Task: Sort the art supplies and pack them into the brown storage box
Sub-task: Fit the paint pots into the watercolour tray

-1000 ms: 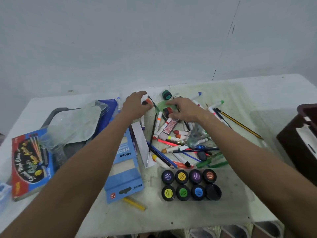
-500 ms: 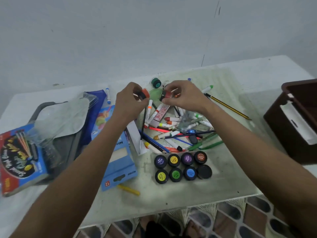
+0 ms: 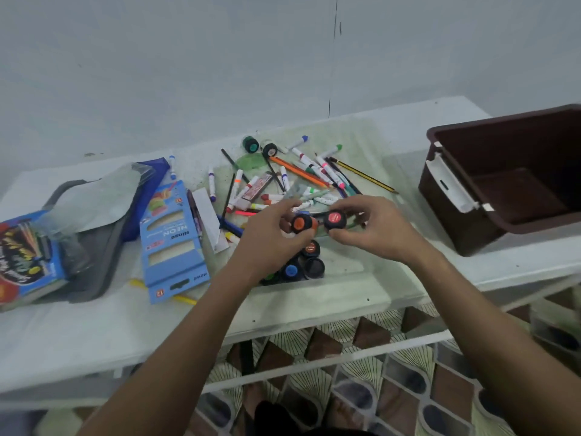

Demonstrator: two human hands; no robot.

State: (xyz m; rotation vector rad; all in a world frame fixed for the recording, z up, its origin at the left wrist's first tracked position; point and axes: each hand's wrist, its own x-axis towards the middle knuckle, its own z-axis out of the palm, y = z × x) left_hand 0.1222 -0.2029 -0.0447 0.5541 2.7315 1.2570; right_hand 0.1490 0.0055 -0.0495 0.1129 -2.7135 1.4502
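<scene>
My left hand (image 3: 273, 235) grips a small black paint pot with an orange lid (image 3: 301, 223). My right hand (image 3: 374, 228) pinches a second pot with a red lid (image 3: 335, 219). Both pots are held side by side just above the group of paint pots (image 3: 309, 261) on the table, part of which my left hand hides. Behind them lies a heap of markers, pens and pencils (image 3: 301, 180). The brown storage box (image 3: 500, 184) stands open at the right, with nothing visible inside.
A blue neon marker box (image 3: 171, 237) lies left of the pots, with a grey pouch (image 3: 94, 228) and a colourful box (image 3: 26, 259) further left. Two more pots (image 3: 260, 146) sit at the back. The table's front edge (image 3: 283, 322) is near; patterned floor shows below.
Both hands lifted a pot each from the back of the heap and drew them toward me, over the pot group. The view shifted left, showing more of the brown box.
</scene>
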